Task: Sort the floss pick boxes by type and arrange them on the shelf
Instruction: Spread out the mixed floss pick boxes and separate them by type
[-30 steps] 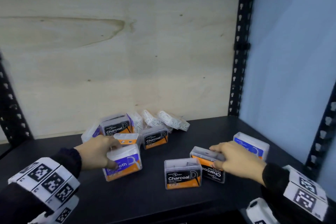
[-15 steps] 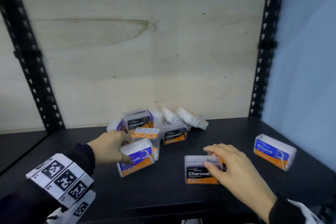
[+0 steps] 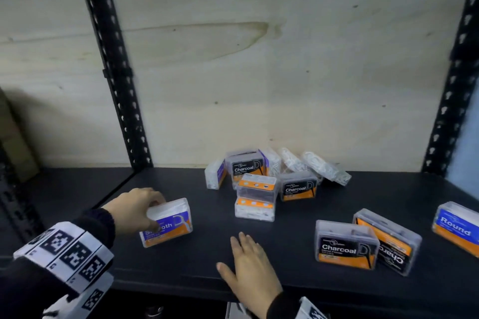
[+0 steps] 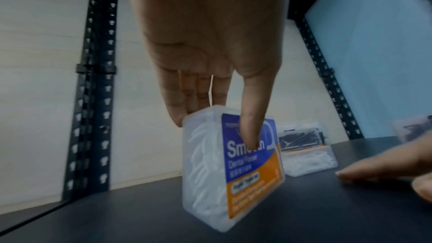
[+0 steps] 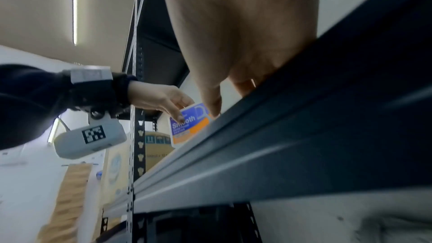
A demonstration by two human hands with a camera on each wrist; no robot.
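My left hand [image 3: 134, 208] grips a clear Smooth floss box [image 3: 168, 223] [image 4: 231, 165] with a blue and orange label, thumb on the front and fingers behind; the box stands on the black shelf [image 3: 285, 264] at its left. My right hand [image 3: 248, 259] lies flat and empty on the shelf near the front edge. Two Charcoal boxes [image 3: 346, 245] sit side by side to its right, and a Round box [image 3: 457, 228] lies at the far right. A heap of boxes [image 3: 261, 179] sits at the back middle. In the right wrist view the Smooth box [image 5: 189, 123] shows above the shelf's front lip.
Perforated black uprights [image 3: 114, 72] stand at the back left and far right [image 3: 451, 85]. A plywood back panel [image 3: 259, 59] closes the shelf. Loose white floss picks in clear packs [image 3: 318, 166] lie behind the heap. A lower shelf section [image 3: 64, 189] continues to the left.
My left hand has carried the Smooth box leftward away from the heap. My right hand let go of the two Charcoal boxes and slid left, now flat on the shelf.
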